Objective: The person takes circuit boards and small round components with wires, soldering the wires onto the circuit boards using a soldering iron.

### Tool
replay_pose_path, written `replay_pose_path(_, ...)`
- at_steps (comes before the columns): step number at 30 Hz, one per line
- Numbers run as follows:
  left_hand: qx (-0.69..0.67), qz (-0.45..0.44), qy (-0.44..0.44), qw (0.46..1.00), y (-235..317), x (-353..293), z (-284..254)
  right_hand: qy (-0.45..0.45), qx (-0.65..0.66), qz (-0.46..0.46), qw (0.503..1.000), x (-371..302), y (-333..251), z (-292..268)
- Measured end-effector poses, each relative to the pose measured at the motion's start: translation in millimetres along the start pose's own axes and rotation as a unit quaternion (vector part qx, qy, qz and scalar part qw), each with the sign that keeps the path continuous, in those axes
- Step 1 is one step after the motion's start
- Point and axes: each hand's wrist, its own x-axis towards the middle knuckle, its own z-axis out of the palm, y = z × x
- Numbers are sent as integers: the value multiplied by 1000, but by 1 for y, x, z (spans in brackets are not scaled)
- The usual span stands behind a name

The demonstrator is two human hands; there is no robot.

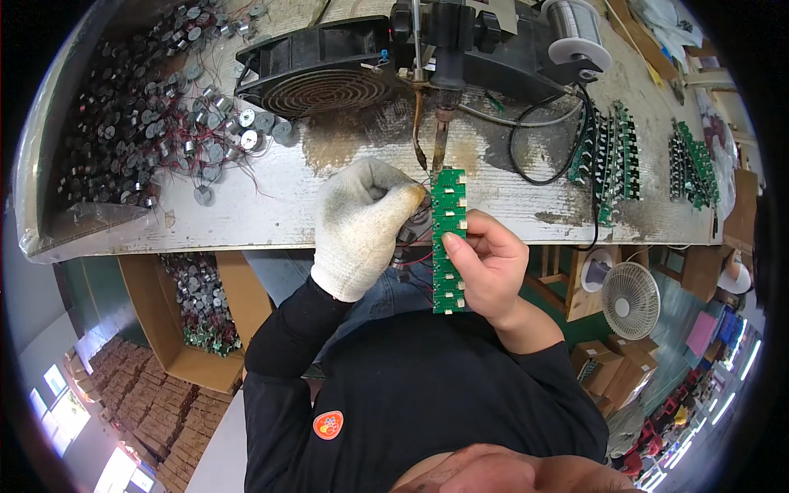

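My bare right hand grips a long green circuit board strip by its right edge, thumb on its face. White connectors line that edge. My left hand, in a white knit glove, is closed in a pinch at the strip's upper left; what its fingertips hold is too small to tell. Small round motors with red wires hang along the strip's left side, partly behind the glove. The clamped soldering iron points down, its tip at the strip's top end. Beside it a thin solder feed tube ends close by.
Many loose motors with wires cover the table's left. A black fan and a solder wire spool stand at the back. Stacked circuit boards lie right, near a black cable. Below left is a cardboard box.
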Motion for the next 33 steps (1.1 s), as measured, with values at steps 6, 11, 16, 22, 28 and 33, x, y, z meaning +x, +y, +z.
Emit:
replay_pose_path(6,-7,-4,10,1000,1,-1,0,0,5,5,1000,0,3,0)
replay_pose_path(11,20,-49,-21,998,6,-6,-1,7,13,22,1000,-7,-4,-4)
replay_pose_path(16,240,331,19,912,-14,-40,-4,-6,-5,-17,1000,-31,-18,-26)
replay_pose_path(22,255,459,-122,842,-44,-86,29,-2,-48,-95,994,-47,-53,-37)
replay_pose_path(28,236,490,-13,839,-49,-66,84,50,-47,-131,989,-55,-77,-31)
replay_pose_path(33,97,436,-172,878,-18,-58,96,131,-115,-266,948,-49,-85,-68)
